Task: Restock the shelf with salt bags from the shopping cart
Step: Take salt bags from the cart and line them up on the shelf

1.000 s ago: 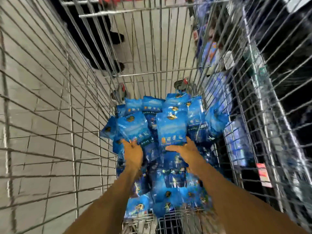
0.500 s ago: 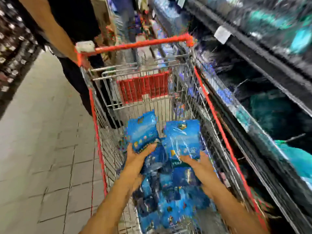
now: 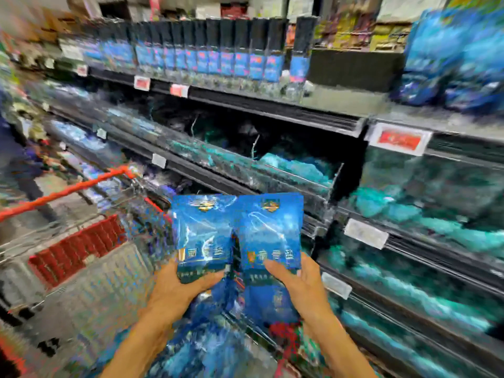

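Note:
Two blue salt bags are raised side by side above the shopping cart. My left hand grips the bottom of the left salt bag. My right hand grips the bottom of the right salt bag, thumb across its front. More blue salt bags lie in the cart below my wrists. The shelf stands just beyond the bags, its middle tier dark with a few teal bags lying in it. The whole view is motion-blurred.
The cart has an orange handle and a red child-seat flap. Dark-and-blue packs line the top shelf. Teal bags fill the lower right tiers, blue bags the upper right. A person stands at the far left.
Both hands have lifted their salt bags up out of the cart. My view has swung up and right from the cart to the shelf.

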The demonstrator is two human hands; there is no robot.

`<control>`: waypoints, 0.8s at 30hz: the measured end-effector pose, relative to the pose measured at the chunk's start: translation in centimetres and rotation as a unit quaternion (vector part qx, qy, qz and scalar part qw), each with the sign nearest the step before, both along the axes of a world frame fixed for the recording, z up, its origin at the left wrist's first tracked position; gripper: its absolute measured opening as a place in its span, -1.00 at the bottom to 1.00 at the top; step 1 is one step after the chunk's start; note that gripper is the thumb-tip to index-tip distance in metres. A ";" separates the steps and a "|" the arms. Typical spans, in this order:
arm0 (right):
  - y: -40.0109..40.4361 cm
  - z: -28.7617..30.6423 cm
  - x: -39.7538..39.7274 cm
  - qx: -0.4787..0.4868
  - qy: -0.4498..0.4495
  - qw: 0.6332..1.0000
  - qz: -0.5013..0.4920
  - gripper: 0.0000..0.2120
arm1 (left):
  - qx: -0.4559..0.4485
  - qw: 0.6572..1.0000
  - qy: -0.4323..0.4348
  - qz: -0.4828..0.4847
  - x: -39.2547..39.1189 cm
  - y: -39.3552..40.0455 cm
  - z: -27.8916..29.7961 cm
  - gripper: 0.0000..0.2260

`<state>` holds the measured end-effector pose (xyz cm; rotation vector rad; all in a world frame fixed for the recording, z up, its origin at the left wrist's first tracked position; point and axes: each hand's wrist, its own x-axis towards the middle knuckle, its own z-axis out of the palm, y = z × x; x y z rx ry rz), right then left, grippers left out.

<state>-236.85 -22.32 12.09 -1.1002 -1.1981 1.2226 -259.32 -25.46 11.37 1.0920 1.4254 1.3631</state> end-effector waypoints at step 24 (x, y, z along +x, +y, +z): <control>-5.5 26.1 40.7 0.238 -0.042 0.926 -0.288 -0.72 | 0.231 0.912 -0.122 -0.317 45.2 10.9 27.9 -0.79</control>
